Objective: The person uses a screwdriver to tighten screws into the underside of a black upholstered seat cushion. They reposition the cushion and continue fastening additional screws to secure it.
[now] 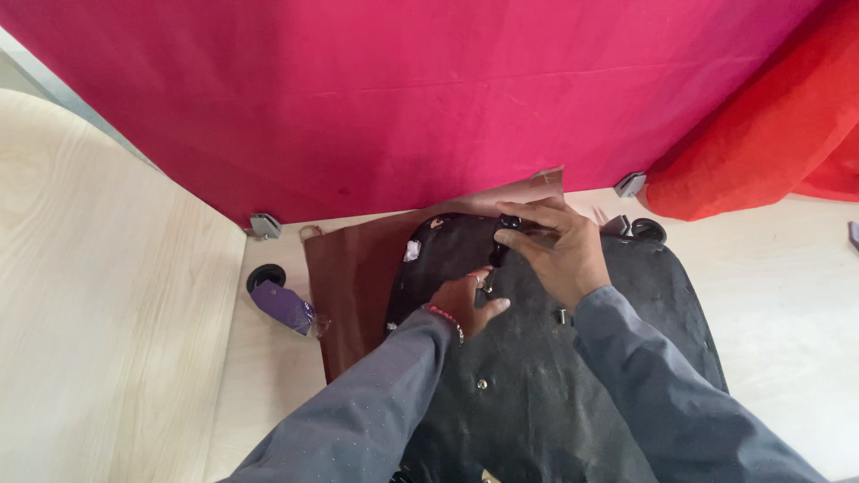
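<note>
While both hands sit mid-frame on the big black dusty leather piece [537,394], the right hand [559,250] pinches a small black clip [508,223] at its top edge w/ fingers shut on it. The left hand [465,300] rests just below, fingers curled; can't tell if it grips. A brown leather sheet [353,277] lies under, left. A purple packet [284,306] sits further left. Pink cloth [403,89] fills the top.

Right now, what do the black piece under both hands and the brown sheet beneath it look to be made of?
The black piece looks like matte leather or a leather-like material: dull, scuffed, dusty surface with small metal studs. The brown sheet looks like smoother leather or faux leather with a faint sheen and clean-cut edges. I cannot tell real hide from synthetic.
</note>
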